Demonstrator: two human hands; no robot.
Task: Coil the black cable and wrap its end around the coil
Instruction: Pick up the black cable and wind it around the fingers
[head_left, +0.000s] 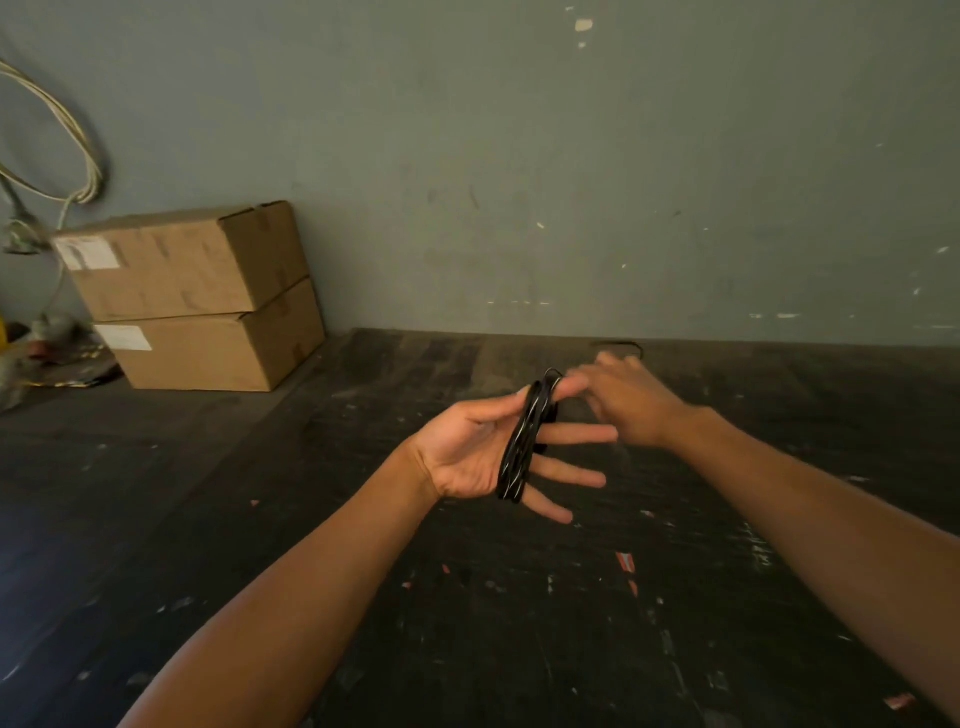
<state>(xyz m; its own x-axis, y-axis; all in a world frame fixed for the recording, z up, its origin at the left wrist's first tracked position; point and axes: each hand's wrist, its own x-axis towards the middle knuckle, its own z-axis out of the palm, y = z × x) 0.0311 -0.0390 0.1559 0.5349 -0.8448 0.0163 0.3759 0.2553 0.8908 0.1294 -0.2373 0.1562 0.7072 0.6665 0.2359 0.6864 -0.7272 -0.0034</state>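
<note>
The black cable (522, 441) is wound in several loops around the fingers of my left hand (467, 452), which is held palm up with fingers spread above the dark table. My right hand (631, 397) is just behind and to the right of the coil, blurred by motion, its fingers near the coil's top. A thin loose stretch of cable (626, 345) lies on the table behind my right hand. Whether the right hand grips the cable's end is hidden by blur.
Two stacked cardboard boxes (202, 296) stand at the back left against the grey wall. Pale cords (78, 145) hang on the wall above them, with clutter (36, 348) at the far left. The dark scuffed table (519, 623) spreads below my arms.
</note>
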